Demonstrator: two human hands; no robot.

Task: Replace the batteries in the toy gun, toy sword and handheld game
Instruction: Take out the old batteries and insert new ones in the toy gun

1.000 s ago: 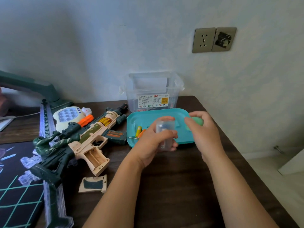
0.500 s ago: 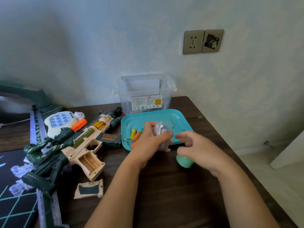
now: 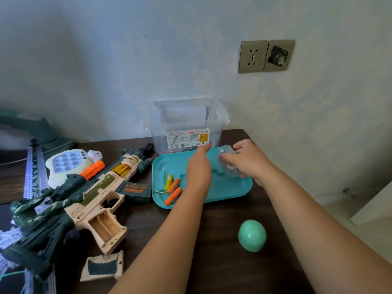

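Observation:
My right hand (image 3: pixel 252 164) grips a small clear plastic container (image 3: pixel 228 164), tilted over the back right of the teal tray (image 3: pixel 233 187). My left hand (image 3: pixel 199 166) stretches flat over the tray's middle and holds nothing. Three batteries lie in the tray's left part: one yellow (image 3: pixel 168 181) and two orange (image 3: pixel 173 195). The camouflage toy gun (image 3: pixel 84 198) lies at left with its battery bay (image 3: pixel 106 228) open. Its cover (image 3: pixel 101 266) rests on the table below. The white handheld game (image 3: pixel 67 164) sits behind the gun. The toy sword (image 3: pixel 34 172) lies at far left.
A green egg-shaped lid (image 3: pixel 252 235) stands on the dark table between my forearms. A clear storage box (image 3: pixel 186 126) is against the wall behind the tray. A thin screwdriver tip (image 3: pixel 159 192) lies beside the batteries. The table's right edge runs close to my right arm.
The clear container passed from my left hand to my right. The green lid left my right hand and now sits on the table. Both hands moved back over the tray.

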